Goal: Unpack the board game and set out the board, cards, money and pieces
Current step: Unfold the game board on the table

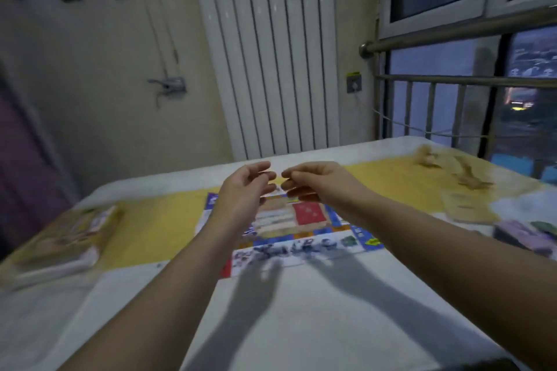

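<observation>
From the head camera, we saw the colourful printed game board (310,211) lying open and flat in the middle of the cloth-covered tabletop (301,325), half on the cloth's yellow band. Our left hand (244,190) and right hand (319,184) hung above its far part, well clear of the surface. The fingers (269,175) of both hands were curled, with the tips of the two hands almost meeting. The blur kept us from telling whether they pinched some small piece between them.

A flat yellow cardboard game box (60,238) sat at the near left. A purple and green stack (524,235), probably the money, lay at the right edge. A tan sheet (465,206) and blurred tan pieces (470,176) lay further back on the right.

We judged the main risk to be a drop. If something small was between the fingertips, a loose hold at that height would let it bounce off the board or roll under the cloth's folds. A forearm lowered carelessly could also drag the board askew.

The board's near edge ran left to right, rising slightly toward the far right. Its long axis seemed to lie the same way, though our hands hid the far edge. The printed strip along the near edge faced us.
</observation>
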The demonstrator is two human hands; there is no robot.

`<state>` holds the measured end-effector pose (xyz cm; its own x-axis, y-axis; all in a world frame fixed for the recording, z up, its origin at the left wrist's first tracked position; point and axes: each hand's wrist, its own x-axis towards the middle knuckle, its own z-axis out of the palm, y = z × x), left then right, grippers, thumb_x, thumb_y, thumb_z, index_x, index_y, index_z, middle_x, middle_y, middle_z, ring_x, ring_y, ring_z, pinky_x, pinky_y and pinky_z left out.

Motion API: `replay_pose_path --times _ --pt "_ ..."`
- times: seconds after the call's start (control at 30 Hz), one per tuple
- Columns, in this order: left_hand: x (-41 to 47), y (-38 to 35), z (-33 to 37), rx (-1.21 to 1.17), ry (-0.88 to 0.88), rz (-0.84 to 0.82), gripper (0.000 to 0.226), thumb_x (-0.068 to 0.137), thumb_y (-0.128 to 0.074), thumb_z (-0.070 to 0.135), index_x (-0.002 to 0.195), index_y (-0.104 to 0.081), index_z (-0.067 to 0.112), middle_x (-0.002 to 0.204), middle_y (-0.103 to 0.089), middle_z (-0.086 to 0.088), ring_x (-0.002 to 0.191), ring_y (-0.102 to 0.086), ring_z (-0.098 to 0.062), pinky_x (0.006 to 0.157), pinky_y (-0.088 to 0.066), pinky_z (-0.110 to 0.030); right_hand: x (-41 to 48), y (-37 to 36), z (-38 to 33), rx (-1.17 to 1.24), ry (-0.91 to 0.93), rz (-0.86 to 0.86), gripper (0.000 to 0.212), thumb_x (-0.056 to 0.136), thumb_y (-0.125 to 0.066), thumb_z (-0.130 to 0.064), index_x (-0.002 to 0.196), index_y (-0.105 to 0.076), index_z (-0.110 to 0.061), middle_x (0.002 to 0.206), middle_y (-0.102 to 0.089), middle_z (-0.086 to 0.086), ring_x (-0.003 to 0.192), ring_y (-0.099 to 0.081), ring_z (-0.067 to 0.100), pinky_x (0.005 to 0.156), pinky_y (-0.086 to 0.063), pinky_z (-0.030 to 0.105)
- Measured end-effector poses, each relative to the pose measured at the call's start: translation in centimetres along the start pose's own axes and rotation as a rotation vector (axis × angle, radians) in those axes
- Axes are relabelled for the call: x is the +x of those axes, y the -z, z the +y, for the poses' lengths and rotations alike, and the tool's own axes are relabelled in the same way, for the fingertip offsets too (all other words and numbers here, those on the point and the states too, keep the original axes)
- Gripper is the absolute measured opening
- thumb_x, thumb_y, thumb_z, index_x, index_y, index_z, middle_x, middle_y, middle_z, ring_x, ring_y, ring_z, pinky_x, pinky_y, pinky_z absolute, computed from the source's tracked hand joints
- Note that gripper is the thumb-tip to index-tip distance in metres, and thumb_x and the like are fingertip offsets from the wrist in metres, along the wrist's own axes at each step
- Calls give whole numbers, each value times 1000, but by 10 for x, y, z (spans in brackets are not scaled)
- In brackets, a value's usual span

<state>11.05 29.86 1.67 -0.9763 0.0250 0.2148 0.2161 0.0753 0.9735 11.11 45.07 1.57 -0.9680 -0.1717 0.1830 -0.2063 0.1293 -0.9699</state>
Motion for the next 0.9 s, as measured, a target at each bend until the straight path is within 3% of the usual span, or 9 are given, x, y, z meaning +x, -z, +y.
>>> replay_pose_path --times 0.1,0.37,0.47,0.57,0.7,0.9 --pt "-12 83 -13 122 -41 115 23 97 -44 6 108 -58 21 95 -65 7 82 -63 -4 69 -48 -15 20 -73 -3 8 -5 -130 14 95 -53 -11 93 -65 -18 86 -71 2 83 -64 16 83 -48 29" --pt "-62 284 -45 384 -46 416 23 94 -49 4 103 -60 21 92 -64 9 83 -62 -10 71 -44 -14 51 -250 -15 -100 18 -422 14 93 -55 -10 101 -66 -13 83 -68 -2 74 -60 8 73 -44 21" --pt "-83 343 -55 505 -28 522 26 93 -50 5 96 -62 28 94 -67 6 84 -62 -11 73 -44 -22 53 -301 -18 -232 104 -512 18 90 -58 -10 104 -69 -5 84 -67 -6 74 -60 7 65 -44 10" --pt "-107 390 -68 729 25 582 28 93 -47 3 109 -64 17 102 -65 3 89 -59 -8 69 -48 -24 47 -345 -19 -498 285 -648 23 91 -59 -16 109 -69 -8 102 -70 -2 91 -63 11 77 -45 14" --pt "-127 423 -91 1042 111 419 28 93 -50 7 116 -64 14 117 -62 3 108 -56 -13 85 -39 -18 35 -381 -11 -950 517 -857 41 89 -60 -37 125 -59 -18 120 -63 -1 107 -56 15 86 -42 24" --pt "-132 417 -99 1222 6 189 36 95 -46 27 130 -52 25 132 -51 14 120 -48 -6 96 -35 -20 39 -378 -3 -1126 622 -882 36 88 -59 -23 124 -56 -20 117 -55 1 103 -51 16 74 -32 20"
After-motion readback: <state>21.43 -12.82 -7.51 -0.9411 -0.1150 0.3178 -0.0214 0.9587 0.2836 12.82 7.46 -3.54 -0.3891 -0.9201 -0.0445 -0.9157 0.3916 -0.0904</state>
